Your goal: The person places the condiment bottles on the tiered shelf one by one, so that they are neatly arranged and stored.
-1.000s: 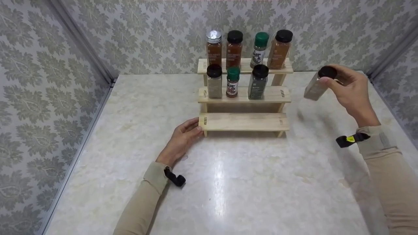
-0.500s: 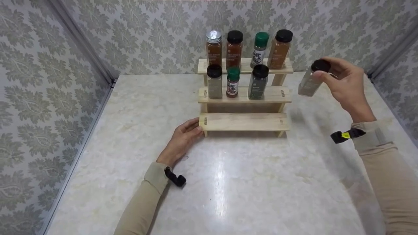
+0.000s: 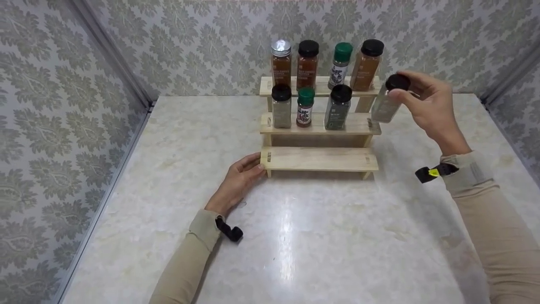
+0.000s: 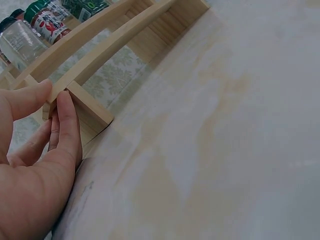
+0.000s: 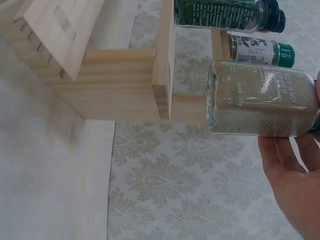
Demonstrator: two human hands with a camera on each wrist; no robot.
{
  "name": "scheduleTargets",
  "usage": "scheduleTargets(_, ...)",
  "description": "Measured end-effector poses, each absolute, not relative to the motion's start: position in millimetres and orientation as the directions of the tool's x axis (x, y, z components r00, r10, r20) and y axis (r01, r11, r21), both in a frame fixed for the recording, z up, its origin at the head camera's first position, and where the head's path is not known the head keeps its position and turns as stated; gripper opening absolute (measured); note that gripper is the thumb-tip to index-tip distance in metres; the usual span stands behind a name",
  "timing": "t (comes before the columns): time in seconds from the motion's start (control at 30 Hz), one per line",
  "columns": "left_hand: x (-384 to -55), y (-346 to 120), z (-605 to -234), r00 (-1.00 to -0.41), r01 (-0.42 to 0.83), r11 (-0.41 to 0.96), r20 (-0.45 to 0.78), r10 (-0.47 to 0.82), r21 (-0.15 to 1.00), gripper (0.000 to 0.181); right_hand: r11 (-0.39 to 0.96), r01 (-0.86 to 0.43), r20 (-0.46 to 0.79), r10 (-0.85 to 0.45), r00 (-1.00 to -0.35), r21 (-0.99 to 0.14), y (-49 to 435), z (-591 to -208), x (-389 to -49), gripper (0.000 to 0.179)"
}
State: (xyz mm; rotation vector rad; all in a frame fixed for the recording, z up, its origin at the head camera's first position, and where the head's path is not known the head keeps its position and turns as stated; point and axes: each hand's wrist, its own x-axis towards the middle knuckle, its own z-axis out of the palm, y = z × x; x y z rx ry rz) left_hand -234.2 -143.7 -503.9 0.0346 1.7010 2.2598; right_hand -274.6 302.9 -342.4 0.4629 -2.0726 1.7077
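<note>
My right hand (image 3: 434, 107) grips a glass spice jar (image 3: 386, 105) near its black cap, thumb in front. In the head view this jar hangs tilted at the right end of the middle shelf; the right wrist view shows pale tan powder in the jar (image 5: 265, 102). A three-tier wooden rack (image 3: 320, 158) stands on the table. At the left end of its lowest shelf, my left hand (image 3: 238, 181) pinches the board between thumb and fingers, as the left wrist view shows with the rack's corner (image 4: 75, 85).
On the middle shelf stand a black-capped pale jar (image 3: 282, 107), a small green-capped bottle (image 3: 305, 107) and a jar of green herbs (image 3: 337, 109). Several spice bottles line the top shelf, including an orange-brown jar (image 3: 367, 67) at its right. Patterned wall panels (image 3: 202, 50) enclose the table.
My right hand has carried the spice jar leftward and slightly up, from beside the rack to the middle shelf's right end. My left hand keeps its hold on the rack.
</note>
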Motion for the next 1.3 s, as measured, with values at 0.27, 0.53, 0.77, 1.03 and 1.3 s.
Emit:
scheduleTargets(0.27,-231.6,-141.9,-505.4,-0.944,-0.242,-0.263,-0.163,0.287,0.934,0.055,0.228,-0.511,0.519,-0.031,-0.854,-0.829,293.2,-350.1,-272.3,0.041)
scheduleTargets(0.53,-231.0,-141.2,-504.1,-0.95,-0.238,-0.25,-0.171,0.263,0.938,0.053,0.212,-0.504,0.501,-0.072,-0.863,-0.837,280.0,-353.6,-276.4,0.041)
scheduleTargets(0.77,-229.9,-140.8,-505.5,-0.947,-0.237,-0.239,-0.169,0.273,0.942,0.053,0.283,-0.481,0.478,-0.085,-0.874,-0.83,273.7,-358.6,-275.1,0.042)
scheduleTargets(1.03,-229.9,-140.9,-505.7,-0.944,-0.242,-0.264,-0.163,0.287,0.934,0.053,0.217,-0.476,0.47,-0.085,-0.879,-0.852,267.6,-364.2,-278.3,0.042)
scheduleTargets(1.3,-231.3,-141.3,-506.8,-0.944,-0.236,-0.276,-0.152,0.294,0.932,0.052,0.245,-0.458,0.449,-0.093,-0.889,-0.855,266.2,-365.6,-278.2,0.043)
